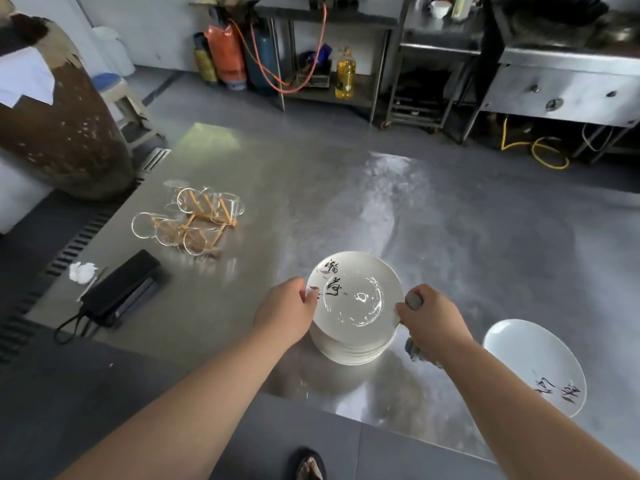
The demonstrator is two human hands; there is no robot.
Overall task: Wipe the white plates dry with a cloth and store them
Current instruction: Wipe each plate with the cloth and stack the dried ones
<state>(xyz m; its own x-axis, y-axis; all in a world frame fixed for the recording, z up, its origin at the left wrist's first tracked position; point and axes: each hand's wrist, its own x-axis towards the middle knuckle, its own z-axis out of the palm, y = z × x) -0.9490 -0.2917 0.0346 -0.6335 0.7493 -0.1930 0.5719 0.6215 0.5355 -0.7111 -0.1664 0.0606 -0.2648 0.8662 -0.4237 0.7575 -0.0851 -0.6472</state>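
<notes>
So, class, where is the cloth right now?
Head view, right of centre: the cloth is bunched in the right hand, against the right rim of the top plate on the stack.

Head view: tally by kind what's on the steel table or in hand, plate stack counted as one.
Plate stack: 1
Lone plate: 1
Grey cloth: 1
Rack of glasses: 1
Black umbrella: 1
Crumpled tissue: 1
Total: 6

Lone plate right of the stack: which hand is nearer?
Right. Right hand, holding the cloth at the stack's right edge, sits left of the lone plate; left hand grips the top plate's left rim, across the stack.
</notes>
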